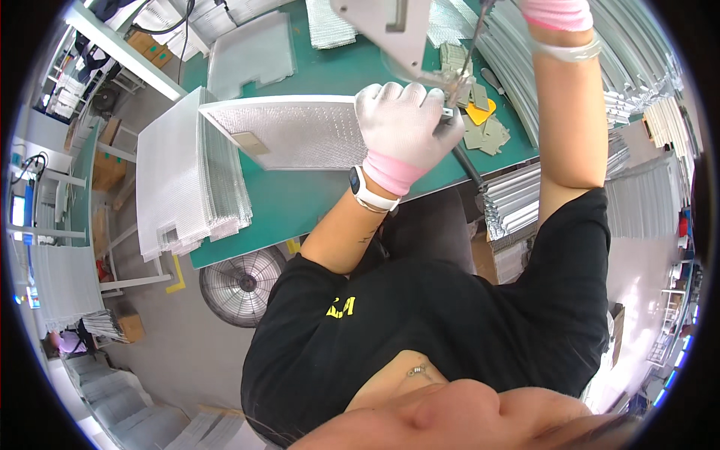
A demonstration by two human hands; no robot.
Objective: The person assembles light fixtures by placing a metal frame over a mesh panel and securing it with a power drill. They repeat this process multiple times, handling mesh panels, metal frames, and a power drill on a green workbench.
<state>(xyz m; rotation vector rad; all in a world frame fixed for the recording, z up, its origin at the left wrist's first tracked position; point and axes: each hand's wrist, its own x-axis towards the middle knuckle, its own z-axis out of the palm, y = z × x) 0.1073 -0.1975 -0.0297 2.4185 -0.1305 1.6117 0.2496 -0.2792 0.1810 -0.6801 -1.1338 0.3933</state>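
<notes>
My left hand [405, 124], in a white glove with a pink cuff, is closed on the right end of a framed mesh panel [300, 135]. That panel stands tilted on edge above the green table [300, 202] and carries a small beige plate [250, 142] near its left end. My right hand [556, 13] reaches past the top edge, so only its pink glove cuff shows and the fingers are hidden. A white machine arm [390, 34] hangs over the table just beyond my left hand.
Stacked mesh sheets [172, 172] overhang the table's left side. Beige plates [487, 137] and a yellow piece [481, 112] lie right of my left hand. Long metal profiles [502, 67] line the right. A floor fan [244, 285] stands below the table's front edge.
</notes>
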